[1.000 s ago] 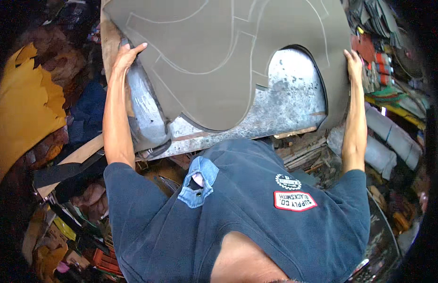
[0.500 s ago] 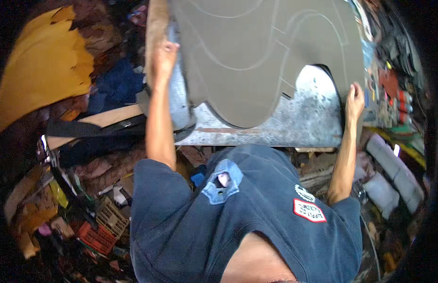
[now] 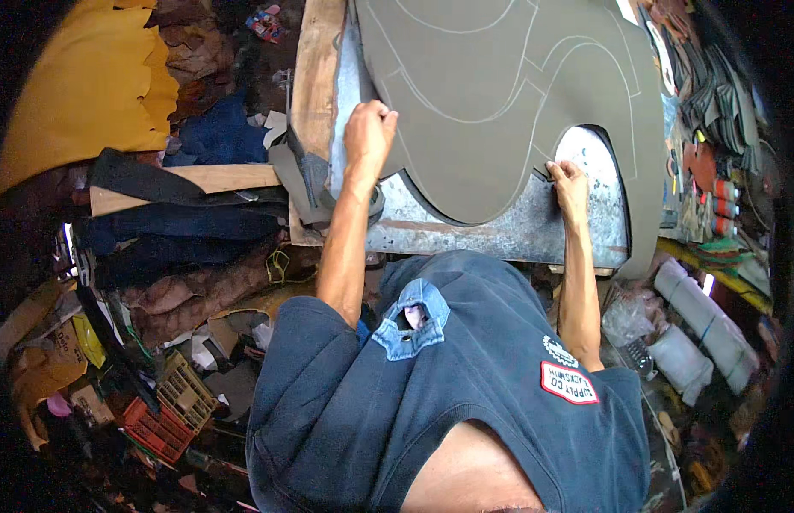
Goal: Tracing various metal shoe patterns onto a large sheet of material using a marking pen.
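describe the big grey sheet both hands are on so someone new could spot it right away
Find the metal-topped workbench in the upper middle. Lying across it is the grey sheet, with the left hand on its left edge and the right hand at an arched cutout. Unlike the yellow sheet at far left, it is dull grey with pale curved outlines drawn on it.

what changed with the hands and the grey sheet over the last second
Both hands came in along the big grey sheet. The left hand left the sheet's far left edge and now grips its cut edge nearer the middle. The right hand left the far right edge and now pinches the edge of the arched cut-out. The sheet stayed flat on the metal-topped bench, chalk lines up, with both hands on it throughout.
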The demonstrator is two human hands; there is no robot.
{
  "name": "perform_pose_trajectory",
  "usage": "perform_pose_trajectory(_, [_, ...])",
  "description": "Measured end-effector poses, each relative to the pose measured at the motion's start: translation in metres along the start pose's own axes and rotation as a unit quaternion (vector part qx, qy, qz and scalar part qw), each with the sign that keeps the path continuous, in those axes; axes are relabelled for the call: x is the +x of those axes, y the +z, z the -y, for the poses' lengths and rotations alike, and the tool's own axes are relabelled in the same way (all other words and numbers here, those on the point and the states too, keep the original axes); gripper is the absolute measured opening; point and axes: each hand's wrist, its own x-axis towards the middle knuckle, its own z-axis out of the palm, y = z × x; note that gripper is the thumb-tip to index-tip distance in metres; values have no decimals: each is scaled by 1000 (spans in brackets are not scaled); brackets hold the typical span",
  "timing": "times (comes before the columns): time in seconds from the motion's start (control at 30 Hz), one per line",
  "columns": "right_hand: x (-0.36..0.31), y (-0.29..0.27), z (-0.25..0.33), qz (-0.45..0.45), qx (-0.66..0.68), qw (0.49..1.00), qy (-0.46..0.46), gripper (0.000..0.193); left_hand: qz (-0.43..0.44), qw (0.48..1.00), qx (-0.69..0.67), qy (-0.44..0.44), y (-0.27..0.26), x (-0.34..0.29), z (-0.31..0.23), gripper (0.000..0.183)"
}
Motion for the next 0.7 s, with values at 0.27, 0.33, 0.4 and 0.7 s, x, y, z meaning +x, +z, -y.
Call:
perform_pose_trajectory(0.27, [-4,7,-2,-39,9,999,8,27,-69,985,-68,140,17,-18,-29,38])
perform_pose_trajectory(0.33, [-5,8,-1,-36,9,999,26,27,-77,987,-89,110,13,-17,-21,42])
perform_pose_trajectory(0.4, [-6,10,0,-46,40,998,-2,25,-81,987,-110,81,7,-14,-10,46])
perform_pose_trajectory(0.7, [-7,8,5,-55,-63,997,-6,36,-23,974,-225,-6,13,4,29,44])
